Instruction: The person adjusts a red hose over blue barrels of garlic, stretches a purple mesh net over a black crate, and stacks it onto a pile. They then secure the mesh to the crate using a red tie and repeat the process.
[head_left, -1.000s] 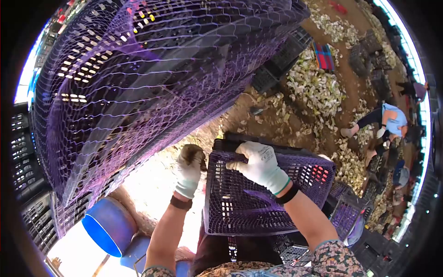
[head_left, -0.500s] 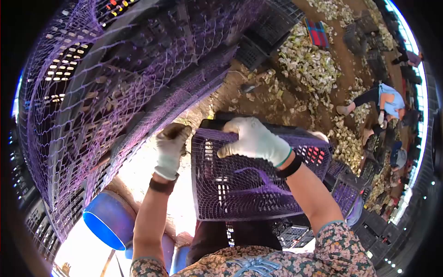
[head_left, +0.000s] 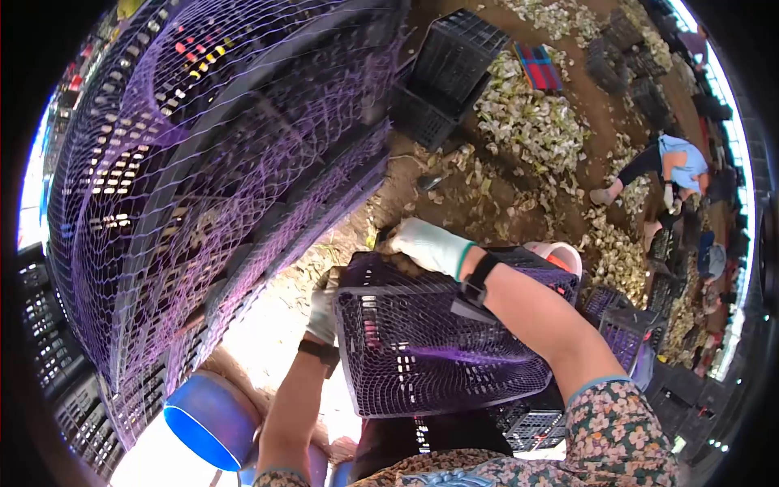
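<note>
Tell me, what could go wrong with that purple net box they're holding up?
The netted crate is held only by the right hand on its far rim and the half-hidden left hand at its side, so it might tip or slip. Its net could snag on the big netted stack close by. It could drop onto the blue barrel below.

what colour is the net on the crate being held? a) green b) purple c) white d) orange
b: the net stretched over the crate, which the right hand grips at its far rim, is purple.
</note>
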